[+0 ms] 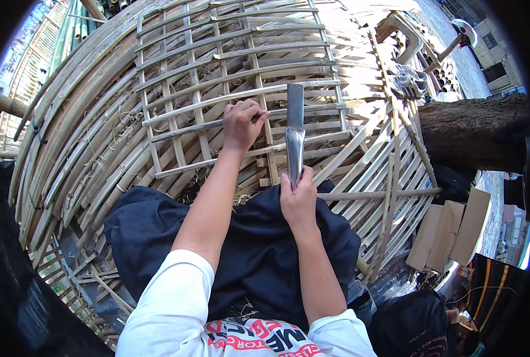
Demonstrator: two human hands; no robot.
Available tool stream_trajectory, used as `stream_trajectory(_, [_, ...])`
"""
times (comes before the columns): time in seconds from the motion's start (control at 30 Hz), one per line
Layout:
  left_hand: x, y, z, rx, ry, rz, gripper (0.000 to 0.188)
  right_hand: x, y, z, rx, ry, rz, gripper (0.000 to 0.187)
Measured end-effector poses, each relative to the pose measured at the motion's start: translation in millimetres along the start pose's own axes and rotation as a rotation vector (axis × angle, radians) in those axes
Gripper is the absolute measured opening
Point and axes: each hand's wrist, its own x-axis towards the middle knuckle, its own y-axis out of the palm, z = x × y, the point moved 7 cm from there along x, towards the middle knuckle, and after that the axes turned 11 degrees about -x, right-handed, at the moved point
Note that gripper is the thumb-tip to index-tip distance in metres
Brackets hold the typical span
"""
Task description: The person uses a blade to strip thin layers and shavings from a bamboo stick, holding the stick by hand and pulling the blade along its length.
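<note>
A grid panel of pale bamboo slats (196, 93) lies in front of me, its strips crossing at right angles. Over its near part is my left hand (241, 125), fingers pinched together beside an upright slat. Whatever sits between those fingertips, if anything, is too small to make out. My right hand (299, 199) is wrapped round the lower end of a metal tool (295, 143) that points away from me. The tool has a flat grey blade-like upper part and a shiny, tapered lower part. Dark cloth (241, 238) covers my lap beneath both forearms.
Long curved bamboo strips (80, 113) are piled at the left and under the panel. More slatted bamboo (378, 196) leans at the right. Beyond it are a thick log (473, 132) and an open cardboard box (449, 232). A black-clothed shape (411, 324) is at the lower right.
</note>
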Motion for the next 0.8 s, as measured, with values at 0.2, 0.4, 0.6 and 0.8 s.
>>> stream_trajectory(0.2, [-1,-3,5,-0.011,-0.039,0.017,0.016,-5,39,-19,-0.148,-0.027,0.093,0.037])
stream_trajectory(0.4, [-3,-5,7,-0.015,-0.052,0.015,0.015,-6,43,-20,-0.204,-0.067,0.089,0.038])
stream_trajectory(0.6, [-3,-5,6,-0.015,-0.039,-0.006,0.017,-6,42,-18,-0.226,-0.048,0.098,0.039])
stream_trajectory(0.8, [-3,-5,6,-0.033,-0.05,-0.001,0.017,-7,36,-11,-0.217,-0.049,0.062,0.033])
